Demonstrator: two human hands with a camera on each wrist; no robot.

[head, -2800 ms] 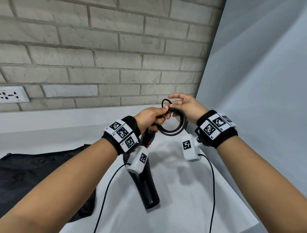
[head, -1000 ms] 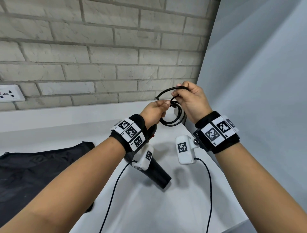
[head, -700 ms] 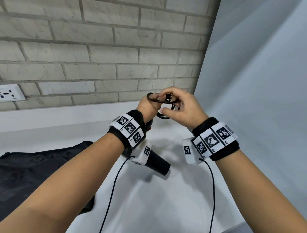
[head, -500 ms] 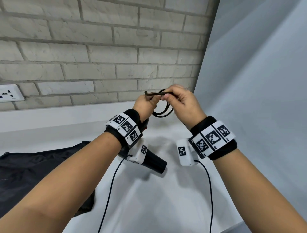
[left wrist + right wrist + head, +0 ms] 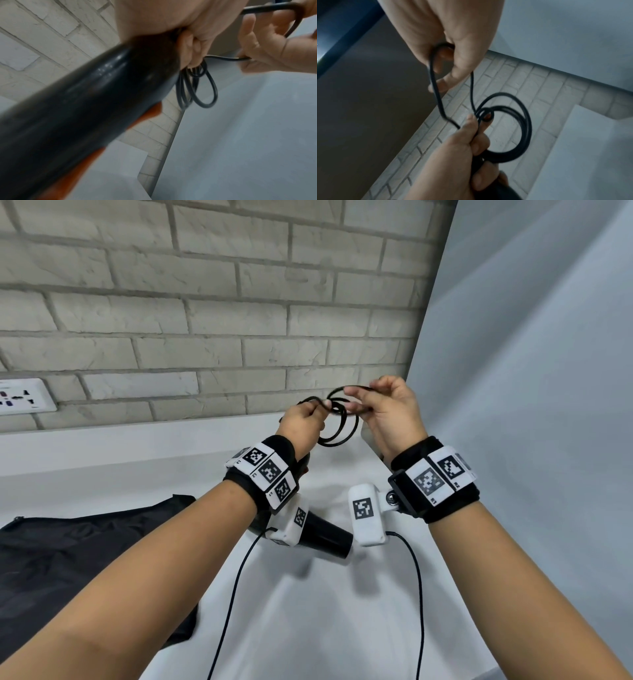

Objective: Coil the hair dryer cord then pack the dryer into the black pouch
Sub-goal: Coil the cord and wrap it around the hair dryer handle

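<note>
One black pouch [image 5: 85, 549] lies nearest on the white counter [image 5: 308, 611]. Above it hangs one dryer [image 5: 325, 537], gripped by the left hand [image 5: 301, 422] along with several cord [image 5: 339, 426] loops. The right hand [image 5: 387, 412] pinches one further loop just beside.

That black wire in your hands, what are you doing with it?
A person is winding up a hair dryer's cord. The left hand grips the dryer and pinches the finished loops, while the right hand pinches a fresh loop of cord beside them. The black pouch lies on the white counter at the left, with the dryer not yet in it.
</note>
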